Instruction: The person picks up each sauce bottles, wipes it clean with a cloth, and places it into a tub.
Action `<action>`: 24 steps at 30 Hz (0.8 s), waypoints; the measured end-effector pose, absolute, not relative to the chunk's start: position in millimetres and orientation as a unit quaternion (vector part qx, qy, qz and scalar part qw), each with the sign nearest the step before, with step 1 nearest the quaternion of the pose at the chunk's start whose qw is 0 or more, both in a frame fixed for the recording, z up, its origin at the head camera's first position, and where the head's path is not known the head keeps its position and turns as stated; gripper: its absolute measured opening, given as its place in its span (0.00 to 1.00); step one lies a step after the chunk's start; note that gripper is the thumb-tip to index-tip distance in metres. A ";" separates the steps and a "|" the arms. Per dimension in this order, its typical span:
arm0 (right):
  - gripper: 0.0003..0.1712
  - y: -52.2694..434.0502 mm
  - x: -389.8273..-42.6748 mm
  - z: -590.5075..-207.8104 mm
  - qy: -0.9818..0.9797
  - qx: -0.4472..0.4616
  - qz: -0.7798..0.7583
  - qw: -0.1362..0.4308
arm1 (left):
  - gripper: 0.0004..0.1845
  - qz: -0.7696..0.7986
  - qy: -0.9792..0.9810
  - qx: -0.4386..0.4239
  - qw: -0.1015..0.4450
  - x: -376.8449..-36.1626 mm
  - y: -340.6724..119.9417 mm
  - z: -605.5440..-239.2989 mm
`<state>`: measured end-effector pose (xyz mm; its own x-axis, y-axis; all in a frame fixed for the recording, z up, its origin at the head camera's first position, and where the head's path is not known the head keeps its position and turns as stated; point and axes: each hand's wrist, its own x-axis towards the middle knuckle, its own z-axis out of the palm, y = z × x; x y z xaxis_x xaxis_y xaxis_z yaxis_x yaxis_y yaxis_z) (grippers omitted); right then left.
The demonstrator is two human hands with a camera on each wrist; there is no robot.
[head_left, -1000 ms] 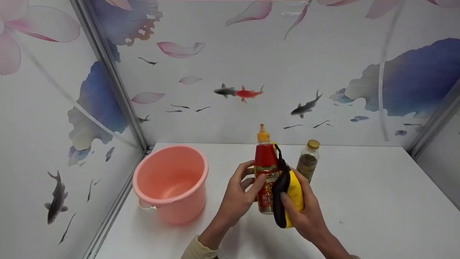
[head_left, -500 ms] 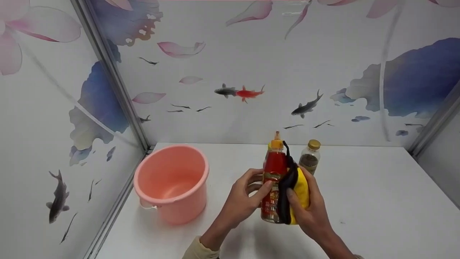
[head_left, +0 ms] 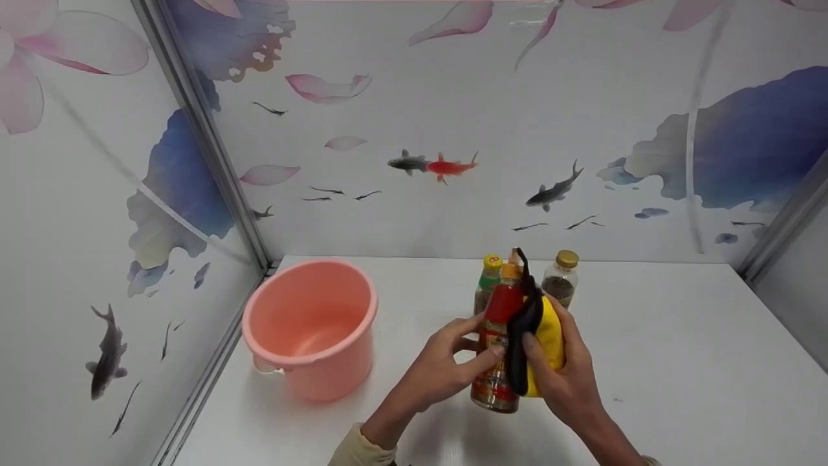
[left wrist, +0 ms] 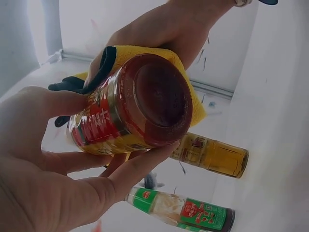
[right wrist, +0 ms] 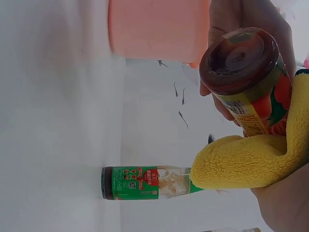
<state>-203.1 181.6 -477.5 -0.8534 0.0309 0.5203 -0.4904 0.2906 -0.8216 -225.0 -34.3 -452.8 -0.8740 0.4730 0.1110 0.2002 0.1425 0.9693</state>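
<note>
In the head view, my left hand (head_left: 440,370) grips a red-labelled sauce bottle (head_left: 497,391) with an orange nozzle cap, held above the table and leaning slightly right. A yellow cloth with a black edge (head_left: 551,336) is in my right hand (head_left: 574,382), pressed against the bottle's right side. From the left wrist view, the bottle's round base (left wrist: 164,94) faces the camera, with left fingers and thumb curled around its body. The right wrist view shows the cloth's fluffy yellow surface (right wrist: 241,162) against the bottle; most of the right fingers are hidden.
A pink bucket (head_left: 310,378) stands on the left of the white table (head_left: 679,362). Behind the hands are a green-labelled bottle with a yellow cap (head_left: 490,278) and a gold-capped glass bottle (head_left: 561,285). Printed panels (head_left: 414,97) wall the table's back and sides.
Both hands have shifted right, carrying the sauce bottle and cloth. The bottle is lower in view and now tilted, with its top leaning right. The green-labelled bottle behind has come into sight.
</note>
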 end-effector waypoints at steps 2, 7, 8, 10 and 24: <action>0.40 181.7 -203.4 -477.4 -0.770 0.155 0.575 0.227 | 0.35 0.613 0.751 0.217 0.112 -225.1 -34.4 -453.3; 0.40 181.0 -202.9 -477.2 -0.773 0.160 0.573 0.221 | 0.34 0.622 0.750 0.203 0.098 -225.0 -33.7 -453.8; 0.40 180.6 -202.6 -477.2 -0.773 0.159 0.574 0.219 | 0.33 0.626 0.748 0.200 0.093 -225.0 -33.3 -453.8; 0.40 179.8 -202.1 -477.3 -0.771 0.156 0.579 0.213 | 0.32 0.634 0.743 0.195 0.082 -225.0 -32.4 -453.8; 0.37 174.7 -196.9 -478.9 -0.787 0.136 0.573 0.184 | 0.34 0.698 0.698 0.163 -0.007 -226.0 -28.9 -451.8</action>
<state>-196.9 174.7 -478.9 -0.8958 -0.0028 0.4445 -0.4240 0.3061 -0.8524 -226.0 -28.9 -451.8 -0.9467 0.2175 0.2375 0.2374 -0.0268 0.9710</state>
